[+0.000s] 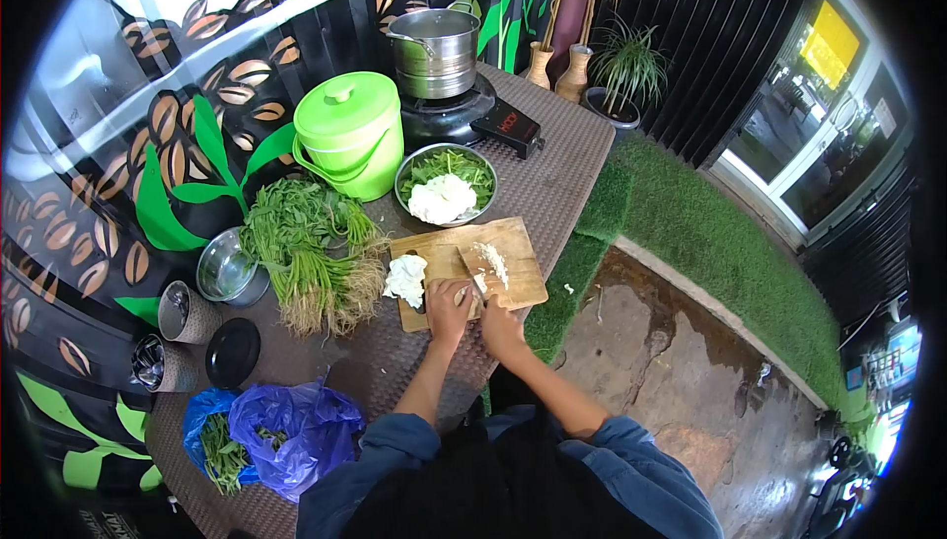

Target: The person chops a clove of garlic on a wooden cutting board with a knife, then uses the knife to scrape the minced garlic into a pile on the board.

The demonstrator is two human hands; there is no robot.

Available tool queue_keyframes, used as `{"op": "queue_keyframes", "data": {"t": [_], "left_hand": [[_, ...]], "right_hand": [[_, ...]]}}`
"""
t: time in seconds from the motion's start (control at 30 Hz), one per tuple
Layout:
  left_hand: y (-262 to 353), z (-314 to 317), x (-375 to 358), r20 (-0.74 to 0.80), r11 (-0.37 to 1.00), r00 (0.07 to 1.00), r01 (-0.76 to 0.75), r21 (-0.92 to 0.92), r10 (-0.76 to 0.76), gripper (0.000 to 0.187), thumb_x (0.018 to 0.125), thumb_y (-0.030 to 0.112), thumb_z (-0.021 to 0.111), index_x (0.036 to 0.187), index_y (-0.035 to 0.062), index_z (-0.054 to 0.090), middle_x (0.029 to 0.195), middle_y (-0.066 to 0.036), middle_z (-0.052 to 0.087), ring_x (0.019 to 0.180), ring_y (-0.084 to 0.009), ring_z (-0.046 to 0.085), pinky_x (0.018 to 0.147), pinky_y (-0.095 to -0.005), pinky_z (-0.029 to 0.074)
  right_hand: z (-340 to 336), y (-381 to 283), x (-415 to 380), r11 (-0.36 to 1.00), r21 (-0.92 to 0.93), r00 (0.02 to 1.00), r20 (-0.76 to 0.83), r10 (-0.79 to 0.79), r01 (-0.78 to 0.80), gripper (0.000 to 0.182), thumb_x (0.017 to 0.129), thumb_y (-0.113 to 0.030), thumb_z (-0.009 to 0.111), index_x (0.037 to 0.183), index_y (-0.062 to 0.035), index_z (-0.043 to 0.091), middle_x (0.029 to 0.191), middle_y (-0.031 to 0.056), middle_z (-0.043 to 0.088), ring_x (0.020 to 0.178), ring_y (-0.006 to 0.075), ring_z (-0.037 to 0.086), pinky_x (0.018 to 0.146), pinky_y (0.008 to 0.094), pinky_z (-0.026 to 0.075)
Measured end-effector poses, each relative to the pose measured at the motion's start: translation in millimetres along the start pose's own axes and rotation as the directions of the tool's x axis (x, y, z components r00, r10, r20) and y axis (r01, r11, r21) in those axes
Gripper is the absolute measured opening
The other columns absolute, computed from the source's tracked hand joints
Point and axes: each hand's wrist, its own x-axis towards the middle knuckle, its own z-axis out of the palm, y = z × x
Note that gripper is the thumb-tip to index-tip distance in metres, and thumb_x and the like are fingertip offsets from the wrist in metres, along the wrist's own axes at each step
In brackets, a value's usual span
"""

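A wooden cutting board (424, 247) lies on the table in front of me. My right hand (501, 330) is closed around the handle of a knife (470, 265), its blade against the board. My left hand (449, 308) sits just left of the blade, fingers curled down on a small pale piece, mostly hidden. Finely chopped white bits (491, 265) are spread on the board's right half. At the board's left edge lies a white crumpled-looking heap (405, 279); I cannot make out its kind.
Behind the board stands a metal bowl (400, 190) of cut greens with something white on top. A bunch of rooted greens (311, 243) lies left. Farther back are a green lidded bucket (347, 135) and a steel pot (434, 54) on a stove. Plastic bags (296, 431) sit front left.
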Motion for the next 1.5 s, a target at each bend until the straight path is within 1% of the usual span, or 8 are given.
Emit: {"op": "queue_keyframes", "data": {"t": [0.3,0.47,0.53,0.83,0.93,1.2,1.33,1.5], "left_hand": [[0.8,1.0,-3.7,-0.015,1.0,1.0,0.018,0.019,-0.018,0.011,0.074,0.012,0.071,0.084,0.0062,0.072,0.09,-0.007,0.067,0.091,-0.0279,0.055,0.085,-0.0378,0.043],[2.3,1.6,-4.1,-0.025,0.999,1.0,0.001,0.043,0.0,0.013,0.075,0.013,0.072,0.087,0.0067,0.071,0.09,-0.007,0.067,0.088,-0.0273,0.056,0.082,-0.0375,0.044],[14.9,-6.6,-2.4,-0.009,0.987,0.993,0.121,0.11,-0.121,0.012,0.075,0.011,0.071,0.085,0.0045,0.071,0.087,-0.007,0.067,0.089,-0.0266,0.056,0.081,-0.0379,0.045],[-3.7,-2.3,-6.2,-0.014,1.0,1.0,0.013,0.011,-0.013,0.011,0.075,0.012,0.072,0.084,0.0057,0.072,0.091,-0.007,0.069,0.086,-0.0268,0.056,0.079,-0.0373,0.046],[0.2,-4.7,-5.0,-0.011,0.999,1.0,0.002,0.035,-0.001,0.01,0.076,0.01,0.071,0.084,0.0054,0.072,0.092,-0.007,0.07,0.086,-0.0269,0.056,0.079,-0.0367,0.046],[-3.3,-1.6,-7.2,-0.04,1.0,0.999,-0.013,0.001,0.013,0.01,0.077,0.008,0.07,0.085,0.0058,0.073,0.097,-0.008,0.071,0.086,-0.0276,0.054,0.081,-0.0366,0.044],[6.1,-7.7,-6.4,-0.071,0.994,0.995,-0.066,0.086,0.072,0.013,0.076,0.011,0.071,0.086,0.0033,0.073,0.105,-0.01,0.067,0.094,-0.0296,0.052,0.086,-0.0385,0.044],[2.1,-7.1,-7.5,-0.058,0.992,0.995,-0.073,0.102,0.08,0.013,0.077,0.012,0.071,0.087,0.0049,0.073,0.098,-0.008,0.064,0.098,-0.0298,0.051,0.087,-0.0378,0.042]], "right_hand": [[-4.3,2.9,6.5,0.998,0.009,0.998,-0.019,-0.057,0.057,0.036,0.096,-0.033,0.046,0.11,0.0,0.044,0.09,0.0276,0.064,0.085,0.0429,0.065,0.073,0.0507,0.053],[17.6,-2.7,12.4,0.992,-0.086,0.986,-0.133,-0.098,0.087,0.03,0.095,-0.029,0.047,0.098,0.0009,0.049,0.08,0.0203,0.067,0.072,0.0356,0.069,0.058,0.0417,0.056],[13.7,-3.9,19.0,0.996,-0.03,0.986,-0.145,-0.084,0.081,0.03,0.095,-0.028,0.046,0.099,0.0012,0.048,0.081,0.0212,0.067,0.073,0.0351,0.069,0.059,0.0418,0.056],[6.9,-6.0,11.8,0.998,0.056,0.999,-0.015,-0.031,0.032,0.04,0.096,-0.033,0.046,0.111,0.0037,0.043,0.09,0.028,0.064,0.082,0.0428,0.066,0.07,0.0505,0.054],[3.9,0.8,25.7,0.991,-0.012,0.989,-0.061,-0.136,0.135,0.041,0.096,-0.034,0.046,0.111,0.004,0.043,0.092,0.028,0.064,0.079,0.042,0.066,0.066,0.0496,0.054],[6.4,-7.9,8.3,0.997,0.032,0.998,0.031,0.063,-0.064,0.037,0.096,-0.031,0.045,0.108,0.0042,0.045,0.094,0.029,0.064,0.09,0.0431,0.064,0.075,0.0502,0.053],[-3.3,-1.9,12.3,0.993,-0.041,0.993,-0.032,-0.111,0.11,0.038,0.096,-0.03,0.045,0.11,0.0052,0.045,0.086,0.0261,0.066,0.08,0.038,0.068,0.069,0.0438,0.056],[-3.9,-14.8,-9.0,0.999,-0.02,0.999,-0.013,0.04,-0.04,0.035,0.095,-0.028,0.046,0.11,0.0035,0.046,0.089,0.026,0.066,0.083,0.0388,0.068,0.071,0.0451,0.056]]}}
